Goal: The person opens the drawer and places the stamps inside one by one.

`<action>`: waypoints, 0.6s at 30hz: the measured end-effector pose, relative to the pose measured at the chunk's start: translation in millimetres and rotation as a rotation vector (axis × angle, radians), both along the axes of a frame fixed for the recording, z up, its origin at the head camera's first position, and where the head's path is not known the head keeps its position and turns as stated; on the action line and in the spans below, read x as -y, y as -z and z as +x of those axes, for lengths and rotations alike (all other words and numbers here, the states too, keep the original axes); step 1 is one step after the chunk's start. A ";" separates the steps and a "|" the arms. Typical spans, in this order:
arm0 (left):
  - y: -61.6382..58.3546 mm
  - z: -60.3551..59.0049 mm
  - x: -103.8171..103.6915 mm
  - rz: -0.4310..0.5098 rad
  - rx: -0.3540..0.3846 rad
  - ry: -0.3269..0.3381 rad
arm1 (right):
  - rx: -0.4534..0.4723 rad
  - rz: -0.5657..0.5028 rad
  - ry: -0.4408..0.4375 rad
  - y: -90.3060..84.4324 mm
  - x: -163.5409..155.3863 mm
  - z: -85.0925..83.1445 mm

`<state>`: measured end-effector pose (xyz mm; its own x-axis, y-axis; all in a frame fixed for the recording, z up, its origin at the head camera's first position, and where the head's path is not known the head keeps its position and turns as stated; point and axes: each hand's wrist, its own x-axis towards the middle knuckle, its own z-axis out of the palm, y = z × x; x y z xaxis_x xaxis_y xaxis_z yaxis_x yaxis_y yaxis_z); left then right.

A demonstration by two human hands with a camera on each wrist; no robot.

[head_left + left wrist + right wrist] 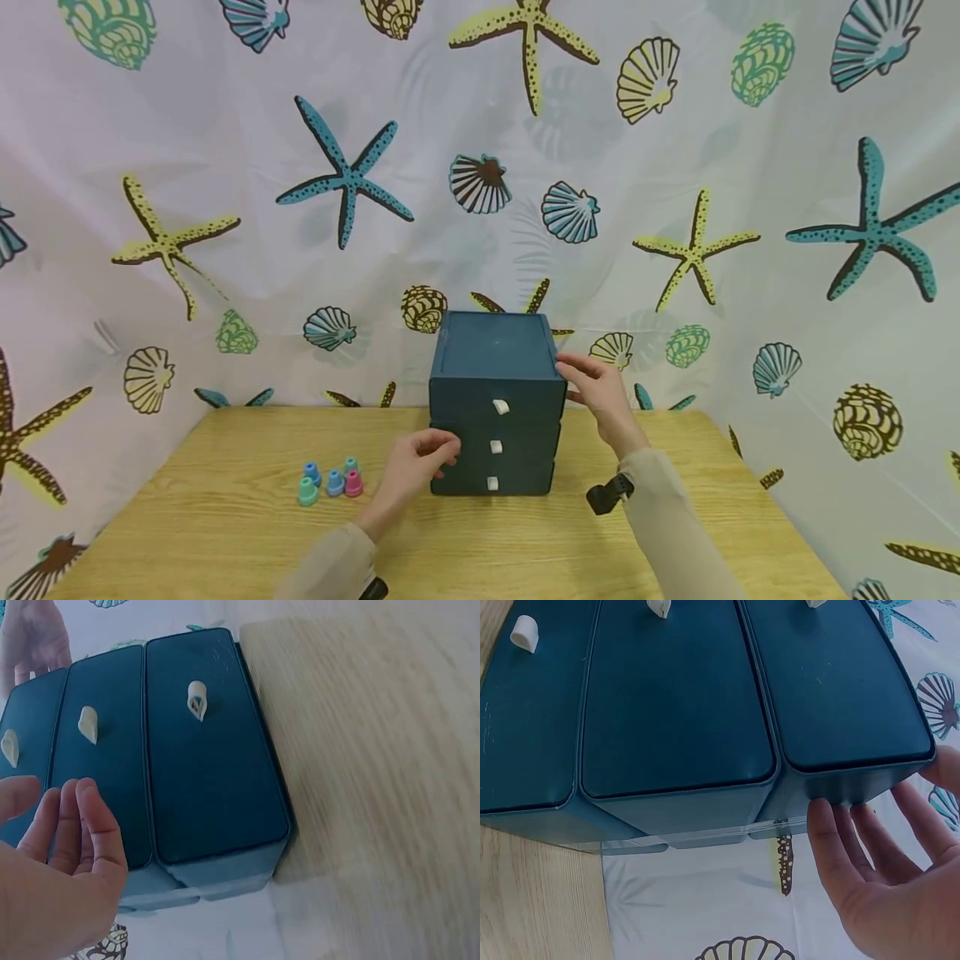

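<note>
A dark teal box (495, 358) with three drawers stands on the wooden table (225, 517), each drawer with a small white knob (500, 407). My left hand (427, 457) is at the box's left front edge, level with the middle drawer; in the left wrist view its fingers (75, 832) are relaxed beside the drawer fronts (210, 772) and hold nothing. My right hand (581, 377) rests with straight fingers against the box's upper right side. In the right wrist view those fingers (840, 840) touch the side wall by the top drawer (840, 682).
Several small coloured pieces (330, 482), blue, teal and pink, stand on the table left of the box. A curtain (225, 167) printed with shells and starfish closes in the back and both sides. Bare tabletop lies in front of the box.
</note>
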<state>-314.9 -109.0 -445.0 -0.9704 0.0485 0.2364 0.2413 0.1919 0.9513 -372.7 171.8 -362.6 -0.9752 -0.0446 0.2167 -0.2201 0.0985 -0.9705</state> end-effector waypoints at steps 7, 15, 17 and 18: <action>3.3 -2.1 -14.9 0.005 0.100 0.090 | -0.007 -0.005 -0.013 3.7 2.7 -3.6; 7.6 -6.8 -27.6 0.038 0.162 0.151 | -0.018 0.015 -0.020 5.2 4.0 -4.7; 8.5 -8.4 -31.9 0.046 0.179 0.164 | -0.021 0.016 -0.020 4.8 3.1 -5.1; 8.3 -9.2 -34.4 0.057 0.191 0.165 | -0.022 0.017 -0.021 4.5 2.6 -5.5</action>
